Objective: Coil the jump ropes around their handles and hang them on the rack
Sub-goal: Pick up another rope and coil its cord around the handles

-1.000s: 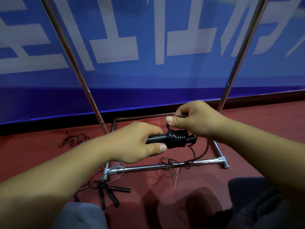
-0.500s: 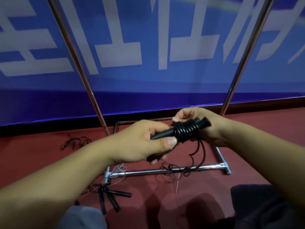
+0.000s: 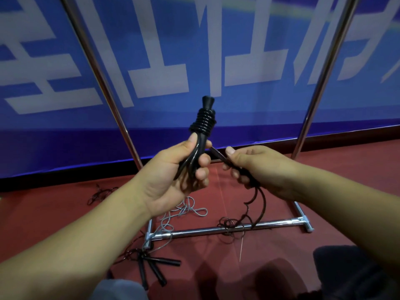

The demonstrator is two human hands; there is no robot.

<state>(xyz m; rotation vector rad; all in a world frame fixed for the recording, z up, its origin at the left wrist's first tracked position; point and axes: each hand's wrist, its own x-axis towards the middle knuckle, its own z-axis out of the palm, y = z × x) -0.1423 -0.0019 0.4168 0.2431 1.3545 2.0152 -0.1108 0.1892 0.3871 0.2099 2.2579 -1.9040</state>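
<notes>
My left hand (image 3: pixel 175 176) grips the black jump rope handles (image 3: pixel 204 120) upright, with several turns of black rope coiled round their upper part. My right hand (image 3: pixel 257 167) pinches the free black rope (image 3: pixel 218 155) just right of the handles. The rope's loose end (image 3: pixel 255 204) curls down from that hand to the floor by the rack's base bar. The chrome rack (image 3: pixel 216 229) stands in front of me, its two uprights rising left and right of my hands.
More black handles (image 3: pixel 153 269) with tangled rope lie on the red floor at the rack's left foot. A thin grey cord (image 3: pixel 186 210) lies inside the base, and another dark rope tangle (image 3: pixel 99 193) to the far left. A blue banner (image 3: pixel 216 61) stands behind.
My left hand turned the handles from lying sideways to standing upright and raised them. My right hand came off the coil and now pinches the free rope to the right.
</notes>
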